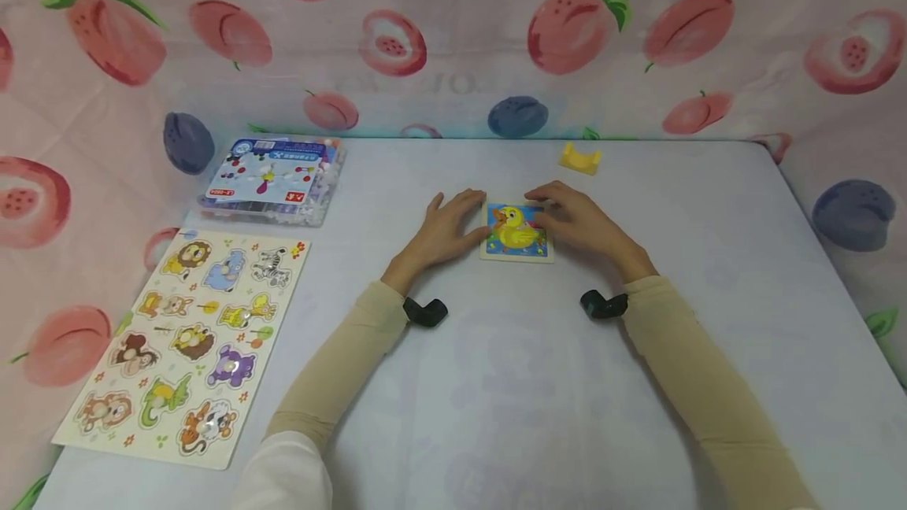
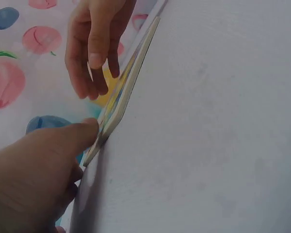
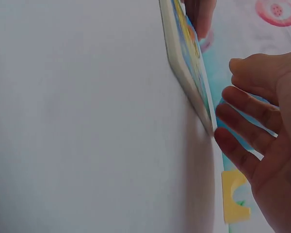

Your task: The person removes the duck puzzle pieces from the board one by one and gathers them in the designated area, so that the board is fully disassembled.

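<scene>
A small square duck puzzle (image 1: 516, 250) lies flat on the table, a yellow duck on blue in a pale wooden frame. At its left edge is my left hand (image 1: 449, 230), thumb tip right at the frame and fingers reaching toward the far left corner. The left wrist view shows that thumb (image 2: 82, 133) overlapping the puzzle's edge. My right hand (image 1: 583, 220) hovers over the puzzle's right side, covering part of the picture. In the right wrist view its fingers (image 3: 242, 119) are loosely bent and spread beside the frame, with nothing in them.
A yellow notched piece (image 1: 579, 160) sits behind the right hand near the table's far edge. At the back left is a clear plastic box (image 1: 272, 179) with a printed label. An animal peg puzzle board (image 1: 244, 408) lies along the left side. Fruit-patterned cloth (image 1: 453, 30) hangs behind.
</scene>
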`<move>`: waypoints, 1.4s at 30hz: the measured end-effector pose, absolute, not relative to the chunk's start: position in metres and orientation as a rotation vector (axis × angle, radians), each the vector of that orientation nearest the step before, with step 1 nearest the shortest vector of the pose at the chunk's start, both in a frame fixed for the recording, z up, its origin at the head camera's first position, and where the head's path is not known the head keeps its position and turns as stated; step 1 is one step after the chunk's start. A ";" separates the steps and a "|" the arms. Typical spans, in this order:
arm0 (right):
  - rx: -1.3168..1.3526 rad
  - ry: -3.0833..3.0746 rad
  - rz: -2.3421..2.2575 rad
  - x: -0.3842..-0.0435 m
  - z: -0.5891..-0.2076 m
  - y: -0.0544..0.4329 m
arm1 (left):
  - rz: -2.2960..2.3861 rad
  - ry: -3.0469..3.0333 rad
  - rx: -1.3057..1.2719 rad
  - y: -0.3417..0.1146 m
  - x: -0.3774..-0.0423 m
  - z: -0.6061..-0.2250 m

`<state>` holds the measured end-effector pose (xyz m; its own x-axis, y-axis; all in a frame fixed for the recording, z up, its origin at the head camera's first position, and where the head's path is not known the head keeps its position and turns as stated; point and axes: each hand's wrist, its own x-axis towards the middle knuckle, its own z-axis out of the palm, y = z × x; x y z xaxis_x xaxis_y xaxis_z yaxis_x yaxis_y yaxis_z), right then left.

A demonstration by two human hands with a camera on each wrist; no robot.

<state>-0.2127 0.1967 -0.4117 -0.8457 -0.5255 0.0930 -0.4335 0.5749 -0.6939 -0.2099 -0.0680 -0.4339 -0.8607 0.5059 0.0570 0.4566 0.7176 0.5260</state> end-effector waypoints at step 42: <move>-0.819 2.697 -1.060 -0.221 -0.421 0.159 | 0.653 2.981 0.754 -0.061 -0.199 -0.437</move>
